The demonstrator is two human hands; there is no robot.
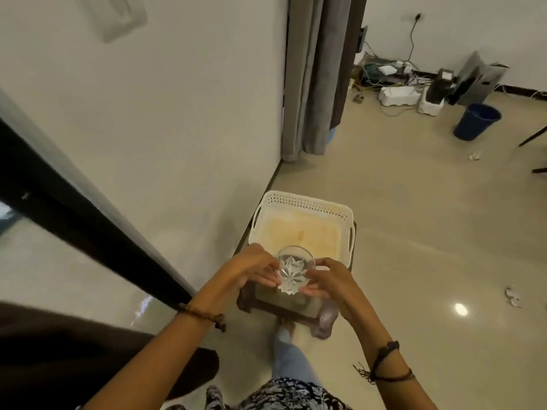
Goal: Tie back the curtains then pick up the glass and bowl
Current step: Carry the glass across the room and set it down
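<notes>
A clear cut glass (293, 267) with a star-patterned base is held between both hands, above a small dark wooden stool (268, 306). My left hand (254, 269) grips its left side and my right hand (325, 281) grips its right side. Just behind the glass, a white perforated plastic basket (299, 202) sits on the stool. Grey curtains (313, 78) hang straight down at the corner of the wall, further back. No bowl shows in this view.
A white wall (177, 113) runs along the left. A dark door frame (88, 226) slants across the lower left. A blue bucket (476, 121), cables and white boxes (399, 94) lie by the far wall. Crumpled paper (512, 297) is on the glossy floor.
</notes>
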